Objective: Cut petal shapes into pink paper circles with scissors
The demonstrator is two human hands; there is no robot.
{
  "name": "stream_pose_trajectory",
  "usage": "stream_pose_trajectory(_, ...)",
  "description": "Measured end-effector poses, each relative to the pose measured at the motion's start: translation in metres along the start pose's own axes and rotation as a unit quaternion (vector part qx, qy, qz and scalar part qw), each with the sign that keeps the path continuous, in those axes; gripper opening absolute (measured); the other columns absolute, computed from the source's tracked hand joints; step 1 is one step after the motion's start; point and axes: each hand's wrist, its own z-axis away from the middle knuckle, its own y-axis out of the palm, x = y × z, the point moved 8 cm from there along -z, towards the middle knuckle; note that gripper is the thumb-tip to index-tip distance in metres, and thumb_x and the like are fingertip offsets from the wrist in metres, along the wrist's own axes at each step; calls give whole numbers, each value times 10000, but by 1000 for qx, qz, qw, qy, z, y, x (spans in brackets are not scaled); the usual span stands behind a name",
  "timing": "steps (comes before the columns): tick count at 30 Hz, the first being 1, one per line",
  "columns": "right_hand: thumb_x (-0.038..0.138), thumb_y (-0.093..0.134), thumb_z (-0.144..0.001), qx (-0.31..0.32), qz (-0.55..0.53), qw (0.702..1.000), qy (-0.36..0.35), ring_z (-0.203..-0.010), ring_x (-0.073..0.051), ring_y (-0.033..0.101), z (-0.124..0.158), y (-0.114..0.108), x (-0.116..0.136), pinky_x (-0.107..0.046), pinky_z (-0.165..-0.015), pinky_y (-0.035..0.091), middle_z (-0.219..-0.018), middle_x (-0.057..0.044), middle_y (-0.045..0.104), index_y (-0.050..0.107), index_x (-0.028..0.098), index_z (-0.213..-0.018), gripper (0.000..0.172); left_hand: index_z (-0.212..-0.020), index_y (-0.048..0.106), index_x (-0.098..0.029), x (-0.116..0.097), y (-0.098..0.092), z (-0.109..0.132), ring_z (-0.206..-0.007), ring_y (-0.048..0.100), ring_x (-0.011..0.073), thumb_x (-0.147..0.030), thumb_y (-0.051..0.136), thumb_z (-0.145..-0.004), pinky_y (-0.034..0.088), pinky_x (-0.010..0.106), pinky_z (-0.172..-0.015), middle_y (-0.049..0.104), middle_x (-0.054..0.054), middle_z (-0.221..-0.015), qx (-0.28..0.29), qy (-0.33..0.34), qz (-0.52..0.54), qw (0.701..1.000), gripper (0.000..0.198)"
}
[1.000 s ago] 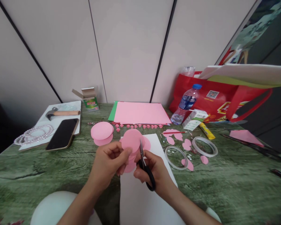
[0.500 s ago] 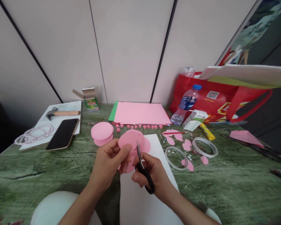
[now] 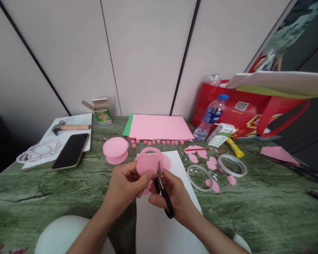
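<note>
My left hand [image 3: 127,181] pinches a round piece of pink paper [image 3: 148,164] between thumb and fingers. A curved strip along its far edge stands partly cut off, with a gap behind it. My right hand [image 3: 175,192] has its fingers in the black handles of a pair of scissors [image 3: 166,201]. The scissor blades point away from me and meet the right side of the pink paper. Beneath both hands lie a white sheet [image 3: 161,225] and more pink paper pieces, partly hidden by my hands. A stack of pink paper circles [image 3: 116,147] sits to the left.
Behind are pink sheets [image 3: 160,127] and a row of small pink rolls [image 3: 164,143]. On the right are tape rolls [image 3: 231,165], paper scraps [image 3: 211,163], a water bottle [image 3: 210,118] and a red bag [image 3: 249,109]. A phone [image 3: 71,151] and hammer [image 3: 72,127] lie left.
The pink paper has turned in my left hand, and the strip at its far edge now stands apart from the disc. The scissors have shifted slightly and point more straight ahead.
</note>
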Motion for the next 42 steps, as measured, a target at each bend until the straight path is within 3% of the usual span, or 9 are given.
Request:
stream_pose_trajectory(20,322,712,-541,4,-46,998,42,-407,-45,290,-2,1,-9,-179,-403,242,-454,96,390,466,179,-738,346,-593,543,-145,4,-3,-2,-318,336,19,-242,597,-680,236,131,-301,446,-69,-410,-6,-11,42,999,142)
stream_pose_trajectory(32,233,670,-535,-27,-14,998,52,-373,-51,387,-1,-2,-8,-165,-360,305,-441,74,473,473,170,-696,262,-538,475,-145,6,-6,-2,-319,326,22,-275,602,-675,236,137,-307,410,-72,-390,-24,-20,42,999,227)
stream_pose_trajectory(42,232,667,-536,-29,-14,998,55,-339,-42,378,0,-2,-8,-151,-322,304,-433,78,467,480,169,-670,239,-600,506,-146,6,-11,-2,-307,305,15,-273,582,-702,221,133,-303,411,-78,-387,-39,-8,47,998,179)
